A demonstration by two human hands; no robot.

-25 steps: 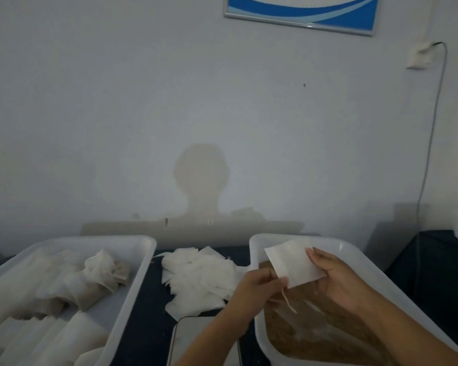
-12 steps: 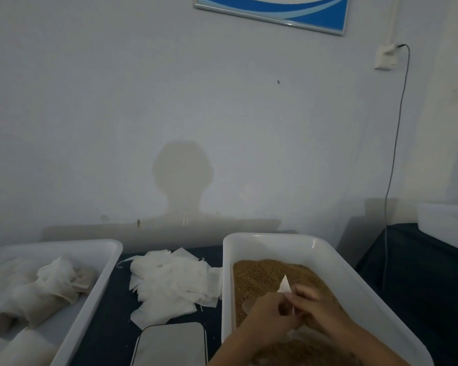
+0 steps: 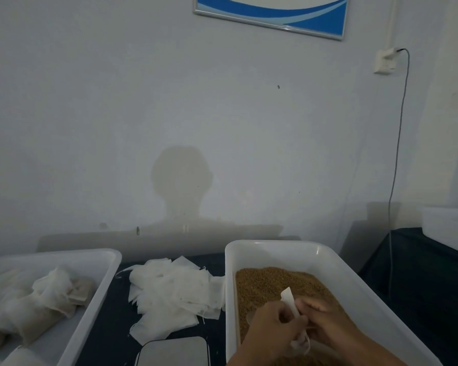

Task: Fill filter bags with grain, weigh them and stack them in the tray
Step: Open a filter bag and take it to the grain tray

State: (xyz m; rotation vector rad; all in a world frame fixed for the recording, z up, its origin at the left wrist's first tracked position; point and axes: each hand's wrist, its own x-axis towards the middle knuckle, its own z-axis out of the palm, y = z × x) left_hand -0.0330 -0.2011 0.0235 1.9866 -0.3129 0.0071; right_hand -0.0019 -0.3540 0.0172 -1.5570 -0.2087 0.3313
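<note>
Both hands low at five o'clock: left hand (image 3: 273, 322) and right hand (image 3: 325, 320), fingers pinched on one filter bag (image 3: 288, 299), held over the grain (image 3: 270, 283) in its tub (image 3: 354, 283), likely so spills drop back. Filled bags' tray (image 3: 95, 294) at eight o'clock.

Dim, bluish, flat light. It seems to come from behind the person, whose head-and-shoulders shadow (image 3: 181, 191) falls on the wall (image 3: 90, 114). Left of that shadow, the picture softens toward its edge; right of it, the cable (image 3: 397, 154) bows with wide-angle distortion. Fine detail is smeared throughout.
</note>
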